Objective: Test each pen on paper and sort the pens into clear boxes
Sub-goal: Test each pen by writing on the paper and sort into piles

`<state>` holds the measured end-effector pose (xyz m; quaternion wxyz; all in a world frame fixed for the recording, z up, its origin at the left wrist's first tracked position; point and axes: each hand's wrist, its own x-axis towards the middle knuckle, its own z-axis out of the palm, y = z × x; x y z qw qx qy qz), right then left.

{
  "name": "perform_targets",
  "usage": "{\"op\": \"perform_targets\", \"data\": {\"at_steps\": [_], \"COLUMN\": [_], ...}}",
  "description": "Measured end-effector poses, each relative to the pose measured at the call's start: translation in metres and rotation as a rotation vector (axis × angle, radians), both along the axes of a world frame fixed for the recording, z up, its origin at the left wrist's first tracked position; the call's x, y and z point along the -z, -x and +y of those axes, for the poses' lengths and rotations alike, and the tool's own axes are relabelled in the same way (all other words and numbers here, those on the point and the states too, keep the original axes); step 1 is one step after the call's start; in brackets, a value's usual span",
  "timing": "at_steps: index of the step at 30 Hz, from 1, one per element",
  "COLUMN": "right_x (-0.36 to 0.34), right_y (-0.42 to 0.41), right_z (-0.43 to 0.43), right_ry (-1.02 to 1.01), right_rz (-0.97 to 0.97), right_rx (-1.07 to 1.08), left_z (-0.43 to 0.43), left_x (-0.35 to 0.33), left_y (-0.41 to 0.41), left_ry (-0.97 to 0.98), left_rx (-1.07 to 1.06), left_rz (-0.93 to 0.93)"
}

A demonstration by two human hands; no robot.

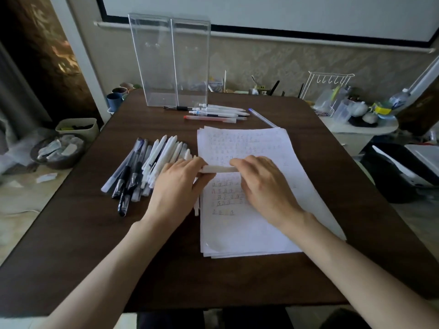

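Left grip (180, 179) and right grip (259, 179) are curled on one pen (219, 169), held over paper (249, 229), probably for uncapping; pile (152, 162) kept leftward.

- This looks like a lived-in room of a home, used as a makeshift work corner.
- Patterned wallpaper (297, 67) covers the back wall, and a white screen with a black border (261, 10) hangs above it.
- A dark wooden tabletop (166, 257) stands against that wall.
- Household clutter crowds a white side table (356, 130) to the right, including a wire rack with hooks (330, 79), a water bottle (400, 98) and plastic containers.
- Cups (114, 99) stand at the tabletop's far left corner.
- A basket of scraps (58, 150) and a pale bin (78, 129) stand on the floor at left.
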<state>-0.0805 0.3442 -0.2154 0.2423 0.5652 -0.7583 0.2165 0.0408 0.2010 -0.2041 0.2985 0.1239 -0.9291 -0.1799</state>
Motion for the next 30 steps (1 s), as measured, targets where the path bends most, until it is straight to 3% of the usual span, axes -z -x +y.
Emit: {"op": "perform_targets", "data": {"at_steps": [6, 11, 13, 17, 30], "right_x": [-0.005, -0.001, -0.001, -0.002, -0.002], "right_y": [-0.011, 0.006, 0.008, 0.005, 0.007], "right_z": [-0.002, 0.003, 0.004, 0.004, 0.004], "right_ry": [-0.062, -0.157, -0.080, 0.068, 0.122], "right_rz": [-0.090, -0.145, -0.091, -0.043, 0.043], "right_rx": [-0.049, 0.278, 0.320, 0.280, 0.231], "left_z": [0.005, 0.003, 0.005, 0.004, 0.002], "left_x": [0.006, 0.005, 0.006, 0.009, 0.008], "left_y": [0.001, 0.001, 0.000, 0.000, 0.000], "left_ry": [0.046, 0.007, 0.018, 0.031, 0.021], "left_rx": [0.065, -0.048, -0.037, -0.024, -0.018], "left_rz": [-0.077, -0.094, -0.102, -0.098, -0.114]}}
